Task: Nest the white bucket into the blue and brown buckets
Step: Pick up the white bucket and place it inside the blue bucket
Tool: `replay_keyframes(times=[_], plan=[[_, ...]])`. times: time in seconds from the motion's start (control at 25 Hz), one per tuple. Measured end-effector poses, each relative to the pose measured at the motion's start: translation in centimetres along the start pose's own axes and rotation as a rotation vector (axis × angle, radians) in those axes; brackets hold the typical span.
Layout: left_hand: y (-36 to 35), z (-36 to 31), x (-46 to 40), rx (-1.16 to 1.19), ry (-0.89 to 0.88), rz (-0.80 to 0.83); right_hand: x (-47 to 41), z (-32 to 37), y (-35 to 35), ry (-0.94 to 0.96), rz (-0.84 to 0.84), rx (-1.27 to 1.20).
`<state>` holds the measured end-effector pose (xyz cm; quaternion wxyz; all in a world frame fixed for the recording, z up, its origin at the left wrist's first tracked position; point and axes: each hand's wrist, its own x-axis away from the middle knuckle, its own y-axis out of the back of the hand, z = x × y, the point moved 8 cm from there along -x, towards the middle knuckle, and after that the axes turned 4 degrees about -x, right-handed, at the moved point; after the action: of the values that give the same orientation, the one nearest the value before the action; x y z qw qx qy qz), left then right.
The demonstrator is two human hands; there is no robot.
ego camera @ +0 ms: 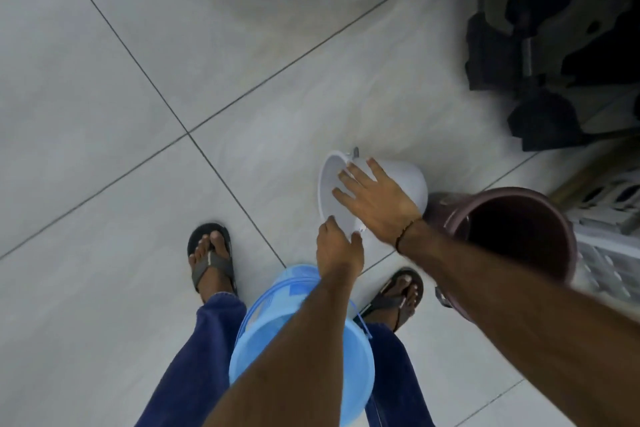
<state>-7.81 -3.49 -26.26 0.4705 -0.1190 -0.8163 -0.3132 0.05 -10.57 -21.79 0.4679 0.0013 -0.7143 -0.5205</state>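
A small white bucket [408,177] is tipped on its side above the tiled floor, its mouth facing left. My left hand [337,248] pinches the bucket's lower rim. My right hand [375,199] lies spread across its mouth and upper side, fingers apart. A light blue bucket [301,354] sits between my legs, partly hidden by my left forearm. A brown bucket [512,229] stands upright to the right, its dark inside showing, with my right forearm crossing in front of it.
Grey floor tiles [138,114] with dark grout lines spread to the left and ahead. Black interlocking shapes [554,45] fill the upper right. A white slatted crate [609,253] sits at the right edge. My sandalled feet [211,253] flank the blue bucket.
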Motion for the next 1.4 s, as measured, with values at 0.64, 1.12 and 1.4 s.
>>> replay_keyframes(times=[0.64, 1.12, 1.4], plan=[[6.7, -4.9, -3.3, -0.902, -0.613, -0.165, -3.0, -1.9, 1.6, -0.024, -0.009, -0.05], [4.4, 1.7, -3.5, -1.224, -0.789, -0.05, -1.1, 4.0, -6.3, -0.058, 0.021, -0.087], [6.7, 0.8, -2.7, -1.337, -0.897, 0.003, 0.2, 2.9, -4.2, -0.041, 0.003, -0.142]])
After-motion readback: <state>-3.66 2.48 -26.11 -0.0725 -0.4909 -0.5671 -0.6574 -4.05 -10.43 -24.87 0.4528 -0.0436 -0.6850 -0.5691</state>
